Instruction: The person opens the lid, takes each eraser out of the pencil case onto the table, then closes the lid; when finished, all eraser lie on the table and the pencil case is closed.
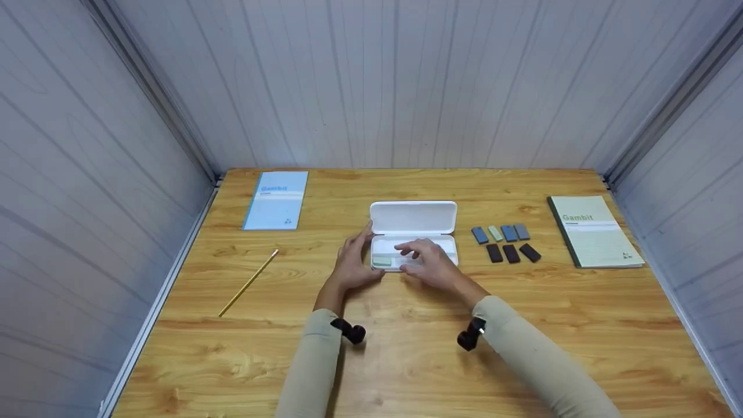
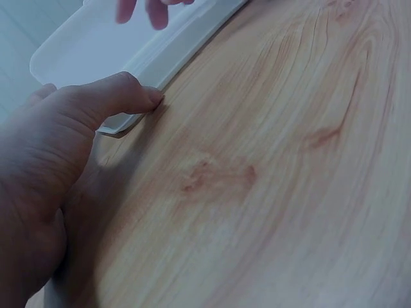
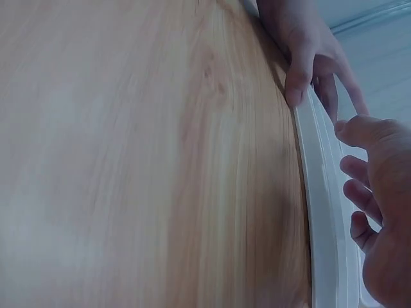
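Observation:
A white pencil case [image 1: 413, 217] lies open on the table, its lid tipped back. My left hand [image 1: 351, 261] holds the case's left end, thumb on the front edge and fingers along the side. Inside the case, at the left front, is a pale green eraser [image 1: 381, 260]. Above the case's tray hovers my right hand [image 1: 432, 264], its fingers loosely bent; nothing shows between them in the right wrist view. That hand hides part of the tray.
To the right lie several erasers: blue-grey [image 1: 509, 233], pale green [image 1: 495, 233] and black [image 1: 511, 253]. Beyond them is a green notebook [image 1: 595, 232]. At the left are a blue notebook [image 1: 276, 200] and a yellow pencil [image 1: 249, 283]. Panel walls [image 1: 371, 81] border the table.

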The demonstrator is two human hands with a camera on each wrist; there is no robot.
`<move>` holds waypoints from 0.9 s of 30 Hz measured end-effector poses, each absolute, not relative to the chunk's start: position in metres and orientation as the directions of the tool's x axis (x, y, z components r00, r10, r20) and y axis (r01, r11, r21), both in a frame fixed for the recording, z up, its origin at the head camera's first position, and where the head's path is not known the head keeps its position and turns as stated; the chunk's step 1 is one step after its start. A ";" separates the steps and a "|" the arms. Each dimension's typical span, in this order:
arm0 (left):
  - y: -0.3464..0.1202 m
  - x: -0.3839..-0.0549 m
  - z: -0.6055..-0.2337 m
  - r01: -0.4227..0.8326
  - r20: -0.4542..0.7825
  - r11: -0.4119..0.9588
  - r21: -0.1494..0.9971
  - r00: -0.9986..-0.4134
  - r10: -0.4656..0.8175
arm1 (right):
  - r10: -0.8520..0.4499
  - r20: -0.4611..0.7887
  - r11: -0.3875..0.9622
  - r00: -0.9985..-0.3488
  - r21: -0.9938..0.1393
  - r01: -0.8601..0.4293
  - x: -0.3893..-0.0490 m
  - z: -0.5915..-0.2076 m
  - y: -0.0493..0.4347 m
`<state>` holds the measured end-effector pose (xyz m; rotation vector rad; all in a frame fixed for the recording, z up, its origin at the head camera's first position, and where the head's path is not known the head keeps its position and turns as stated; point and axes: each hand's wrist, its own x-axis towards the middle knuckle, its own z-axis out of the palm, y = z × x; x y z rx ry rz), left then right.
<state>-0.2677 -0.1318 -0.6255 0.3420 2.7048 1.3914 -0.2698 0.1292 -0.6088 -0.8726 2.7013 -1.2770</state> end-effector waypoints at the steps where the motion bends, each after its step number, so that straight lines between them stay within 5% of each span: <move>1: -0.132 -0.268 -0.625 0.159 0.030 0.561 0.812 -0.972 0.233 | -0.506 0.213 0.498 -0.836 -0.719 -0.484 -0.274 -0.616 0.127; 27: -0.131 -0.268 -0.627 0.193 0.065 0.571 0.798 -0.969 0.237 | -0.526 0.064 0.534 -0.848 -0.751 -0.388 -0.257 -0.596 0.089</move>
